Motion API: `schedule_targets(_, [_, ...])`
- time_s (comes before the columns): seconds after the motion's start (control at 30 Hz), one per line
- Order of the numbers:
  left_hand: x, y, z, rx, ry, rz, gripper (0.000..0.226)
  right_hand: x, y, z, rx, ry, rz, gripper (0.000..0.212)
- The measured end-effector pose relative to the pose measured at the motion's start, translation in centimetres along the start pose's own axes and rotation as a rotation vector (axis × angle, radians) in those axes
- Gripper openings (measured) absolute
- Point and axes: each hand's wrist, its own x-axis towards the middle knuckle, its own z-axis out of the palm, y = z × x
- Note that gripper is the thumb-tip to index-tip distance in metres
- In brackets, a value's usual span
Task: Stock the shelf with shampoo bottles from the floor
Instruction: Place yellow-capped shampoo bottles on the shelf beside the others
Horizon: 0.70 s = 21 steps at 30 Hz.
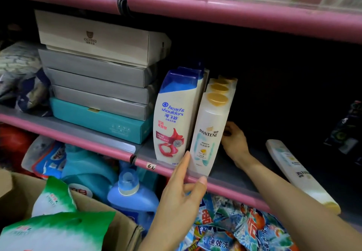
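Note:
A row of white Pantene bottles with gold caps [210, 131] stands on the grey shelf [231, 174], beside a row of Head & Shoulders bottles with blue caps [175, 117]. My left hand [181, 192] is open at the shelf's pink front rail, with its fingertips against the base of the front Pantene bottle. My right hand [234, 139] reaches into the shelf and touches the right side of the Pantene row, fingers curled; what it presses on is partly hidden. Another Pantene bottle [297, 172] lies flat on the shelf to the right.
Stacked flat boxes [98, 78] fill the shelf's left part. Dark packs [346, 129] sit at the far right. Below are blue detergent jugs [129, 194], printed sachets [235, 225] and a cardboard box [17, 190] holding green-and-white bags [54, 229].

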Motion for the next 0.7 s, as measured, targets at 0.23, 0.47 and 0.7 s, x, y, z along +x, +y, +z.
schedule_targets(0.23, [0.18,-0.58,-0.14,0.03,0.043,-0.049,0.063,0.74,0.53,0.71,-0.063,-0.054,0.037,0.035])
schedule_targets(0.47, [0.32,-0.81,-0.34,0.031,0.055,-0.099,0.063,0.86,0.77,0.61,-0.06,-0.11,0.035,0.041])
schedule_targets(0.7, [0.15,-0.63,-0.42,0.026,0.053,-0.105,0.063,0.94,0.91,0.57,-0.054,-0.129,0.024,0.041])
